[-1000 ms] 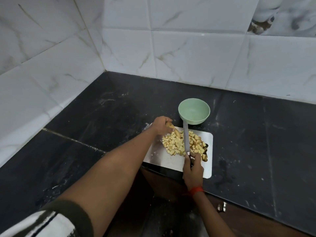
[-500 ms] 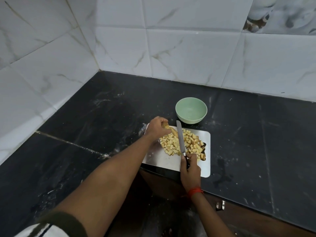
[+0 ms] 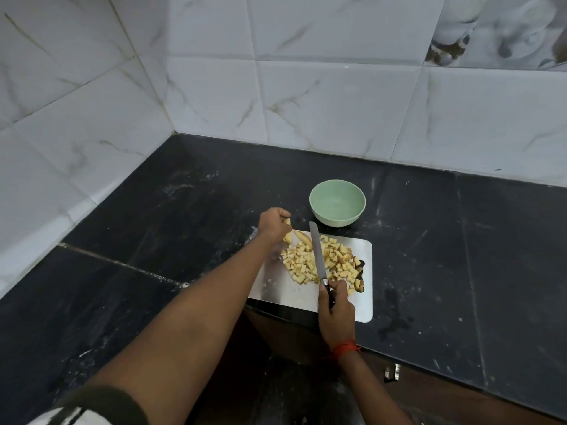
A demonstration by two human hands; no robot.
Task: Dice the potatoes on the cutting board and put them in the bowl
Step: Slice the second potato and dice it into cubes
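Cubes of potato (image 3: 302,265) lie heaped on the cutting board (image 3: 365,302), light, firm and probably slick with starch, so scoop them against the knife (image 3: 317,256) blade rather than pinch. Your right hand (image 3: 336,311) wraps the knife handle; your left hand (image 3: 271,223) pinches an uncut piece (image 3: 287,222) near the empty bowl (image 3: 337,202).

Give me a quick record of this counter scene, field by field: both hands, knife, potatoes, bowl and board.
Left hand: holds a potato piece at the board's far left corner
Right hand: grips the knife by its handle, blade over the dice
Diced potato: heaped on the cutting board
Potato wedge: uncut, left of the blade
Bowl: green, empty, beyond the board
Counter: black stone
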